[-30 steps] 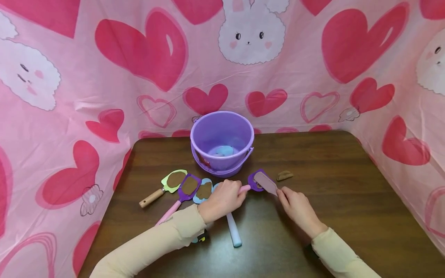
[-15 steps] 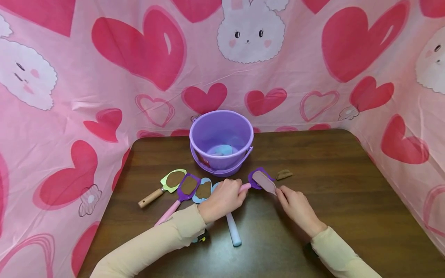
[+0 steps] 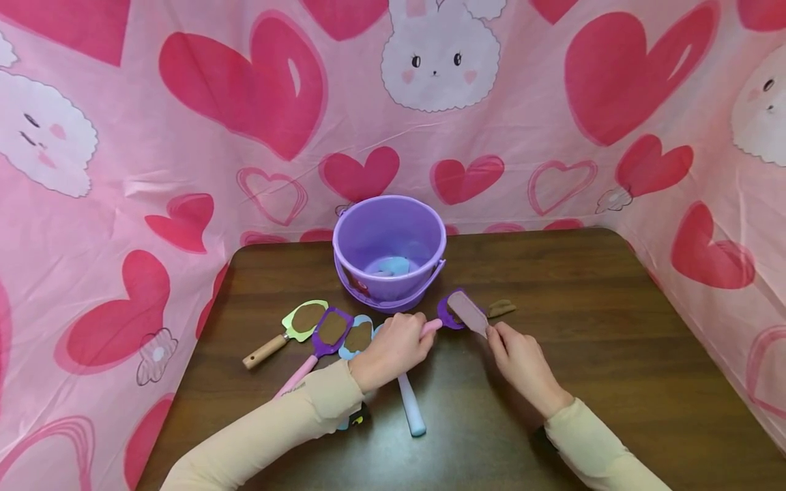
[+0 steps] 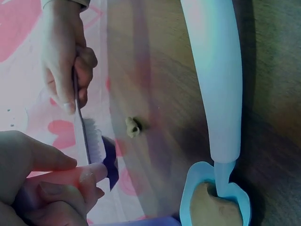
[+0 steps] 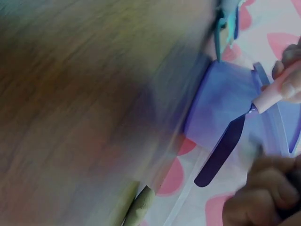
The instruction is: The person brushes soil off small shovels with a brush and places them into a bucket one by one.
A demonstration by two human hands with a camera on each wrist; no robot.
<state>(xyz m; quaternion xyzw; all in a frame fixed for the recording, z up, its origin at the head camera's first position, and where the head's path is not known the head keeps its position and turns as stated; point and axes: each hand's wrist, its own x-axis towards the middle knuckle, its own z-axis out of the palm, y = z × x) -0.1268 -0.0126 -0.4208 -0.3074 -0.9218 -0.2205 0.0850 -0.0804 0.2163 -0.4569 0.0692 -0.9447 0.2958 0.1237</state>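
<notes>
The bucket (image 3: 389, 235) is smooth, glossy plastic; the counter (image 3: 614, 341), wood-grained and satiny; the pink paddle (image 3: 469, 314), matt; the backdrop (image 3: 534, 102), creased and cloth-like.

A fabric-walled booth, pink heart-and-rabbit sheeting (image 3: 417, 133) is hanging on three sides, a dark wood-grain table (image 3: 614, 368) is standing between them

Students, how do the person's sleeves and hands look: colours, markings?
The left hand and right hand wear no gloves. The left sleeve and right sleeve are cream, reaching the wrists; the left one carries a small dark marking, too small to read.
</notes>
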